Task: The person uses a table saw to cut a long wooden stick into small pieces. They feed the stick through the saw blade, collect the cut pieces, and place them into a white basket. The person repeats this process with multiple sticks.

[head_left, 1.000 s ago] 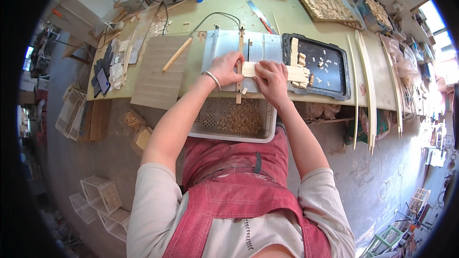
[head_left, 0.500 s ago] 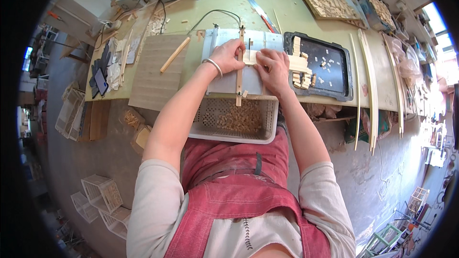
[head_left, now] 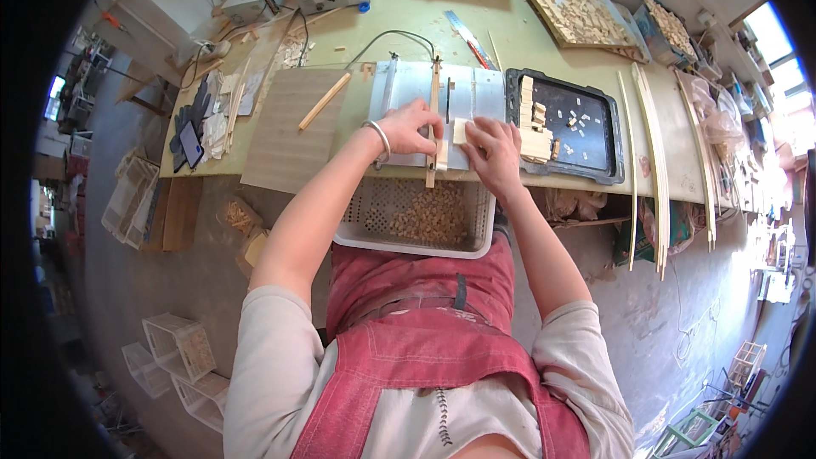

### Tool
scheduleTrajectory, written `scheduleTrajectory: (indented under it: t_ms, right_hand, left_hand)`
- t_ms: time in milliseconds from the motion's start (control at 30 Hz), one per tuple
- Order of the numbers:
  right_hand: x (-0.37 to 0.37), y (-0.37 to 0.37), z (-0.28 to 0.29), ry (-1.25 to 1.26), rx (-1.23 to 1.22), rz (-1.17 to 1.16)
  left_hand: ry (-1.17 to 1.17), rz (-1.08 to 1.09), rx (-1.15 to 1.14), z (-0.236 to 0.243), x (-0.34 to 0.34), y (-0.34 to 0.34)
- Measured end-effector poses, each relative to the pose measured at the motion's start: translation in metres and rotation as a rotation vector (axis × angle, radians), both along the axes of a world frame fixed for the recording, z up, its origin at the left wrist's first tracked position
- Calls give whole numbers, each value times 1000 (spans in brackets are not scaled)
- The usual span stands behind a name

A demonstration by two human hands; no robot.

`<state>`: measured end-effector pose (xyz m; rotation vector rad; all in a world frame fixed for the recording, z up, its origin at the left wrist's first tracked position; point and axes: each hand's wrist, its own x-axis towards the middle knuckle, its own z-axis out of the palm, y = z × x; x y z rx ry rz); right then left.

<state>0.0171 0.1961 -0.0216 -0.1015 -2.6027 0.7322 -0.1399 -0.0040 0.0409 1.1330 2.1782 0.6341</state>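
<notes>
Pale wood shows at the fingers of the right hand point(head_left: 497, 153): they are closed on a small wooden block point(head_left: 460, 132), held on the side that faces the left hand point(head_left: 404, 132), above the metal plate point(head_left: 484, 102). The left fingers bend downward with their tips close together beside the wooden bar point(head_left: 434, 98) that crosses the plate; whether they grip anything, I cannot tell. A small light slat point(head_left: 441, 157) is just nearer the body than the left fingertips, next to the bar. Beyond the block, between the two sets of fingers, is a dark slot point(head_left: 449, 98). To the right of the right fingers, a black tray point(head_left: 603, 140) bears wooden strips point(head_left: 535, 144). Well to the left of the left fingers, a brown sheet point(head_left: 285, 136) lies on the green counter point(head_left: 399, 0), a wooden stick point(head_left: 325, 102) on it. Bodyward of both hands, a perforated basket point(head_left: 361, 208) contains many wood pieces point(head_left: 432, 214).
</notes>
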Motion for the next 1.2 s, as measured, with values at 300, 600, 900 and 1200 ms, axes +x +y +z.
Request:
scheduleTrajectory:
  t_ms: [300, 600, 900, 1200]
  right_hand:
    - [21, -15, 8, 13, -62, 57]
    - [20, -19, 9, 40, -37, 53]
    - [12, -30, 8, 24, -73, 34]
    - [36, 10, 4, -26, 5, -11]
  left_hand:
    - [33, 89, 248, -26, 14, -5]
    - [-84, 112, 376, -46, 17, -6]
    - [29, 176, 324, -34, 26, -3]
    - [35, 218, 343, -34, 30, -3]
